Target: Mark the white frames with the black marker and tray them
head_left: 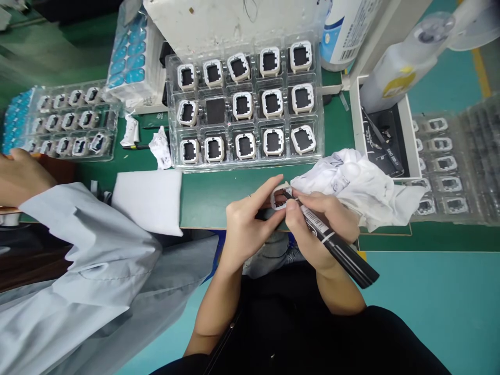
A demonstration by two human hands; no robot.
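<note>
Between the thumb and fingers of my left hand [252,221] is a small white square frame part [275,200], held up near the table's front edge. My right hand [318,224] grips a black marker pen [332,242], its tip at the inside of the frame. Whether the tip touches the frame I cannot tell. Just beyond my hands lies a clear plastic tray [250,162] with rows of similar white frames, one pocket showing only its dark bottom. A crumpled white cloth [359,182] lies right beside my right hand.
At left, a co-worker's sleeve [97,255] and hand [23,177] reach over the table near another filled tray [113,130]. A white foam pad [148,200] overhangs the front edge. A white box [412,130] holds a bottle [394,75]; more trays [445,161] stand at right.
</note>
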